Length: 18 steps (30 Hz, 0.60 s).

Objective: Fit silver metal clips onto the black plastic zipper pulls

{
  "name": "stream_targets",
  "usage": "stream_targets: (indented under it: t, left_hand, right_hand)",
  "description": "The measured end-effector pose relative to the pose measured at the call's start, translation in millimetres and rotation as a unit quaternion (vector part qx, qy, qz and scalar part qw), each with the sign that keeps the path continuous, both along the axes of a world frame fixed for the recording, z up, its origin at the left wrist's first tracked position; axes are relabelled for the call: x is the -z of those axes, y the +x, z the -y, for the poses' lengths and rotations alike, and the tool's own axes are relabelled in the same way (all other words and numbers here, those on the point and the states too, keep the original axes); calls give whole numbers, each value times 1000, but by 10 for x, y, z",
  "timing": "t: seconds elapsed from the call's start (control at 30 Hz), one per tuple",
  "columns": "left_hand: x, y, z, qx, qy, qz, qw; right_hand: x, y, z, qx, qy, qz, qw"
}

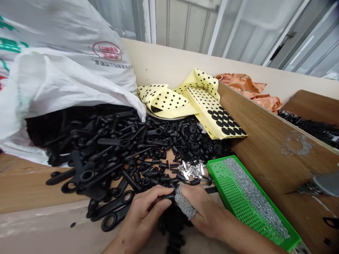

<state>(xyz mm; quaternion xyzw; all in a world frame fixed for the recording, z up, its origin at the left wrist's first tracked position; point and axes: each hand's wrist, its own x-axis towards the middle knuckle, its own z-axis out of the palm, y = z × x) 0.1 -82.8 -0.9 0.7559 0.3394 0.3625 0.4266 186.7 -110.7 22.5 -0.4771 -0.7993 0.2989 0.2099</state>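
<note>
Logging the left hand (144,208) and right hand (203,211) at six o'clock, closed together on a small black plastic part (169,195). A large heap of black plastic fittings (111,155) lies at eleven o'clock; a green perforated tray (225,188) at three o'clock holds grey metal pieces (254,194).

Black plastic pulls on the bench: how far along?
Done: a dark clump of black parts below the left hand and right hand, unclear how finished. In hand: both pinch a small black plastic part. Remaining: a big heap of black plastic loop pulls, plus silver metal bits in a green perforated plastic tray.
</note>
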Motion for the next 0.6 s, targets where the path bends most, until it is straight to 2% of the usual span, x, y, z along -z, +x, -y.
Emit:
stream_targets:
  t: [0.07,0.13,0.3,0.37,0.5,0.6]
  left_hand:
    - [-9,7,-4,1,-51,-4,999]
    - [11,9,5,0,-58,-12,998]
    - [103,-11,49,7,69,2,998]
    - [110,-21,43,8,84,-4,996]
    - [76,-22,5,-21,26,-48,998]
    - [74,0,2,-22,31,-37,999]
  right_hand:
    - [14,2,-17,-27,42,44,998]
    - [41,3,-20,-35,57,71,995]
    - [80,2,47,28,-39,32,998]
    - [64,-3,52,54,-60,25,996]
    - [23,-17,-4,31,-15,72,997]
    - [57,-14,-17,26,11,78,997]
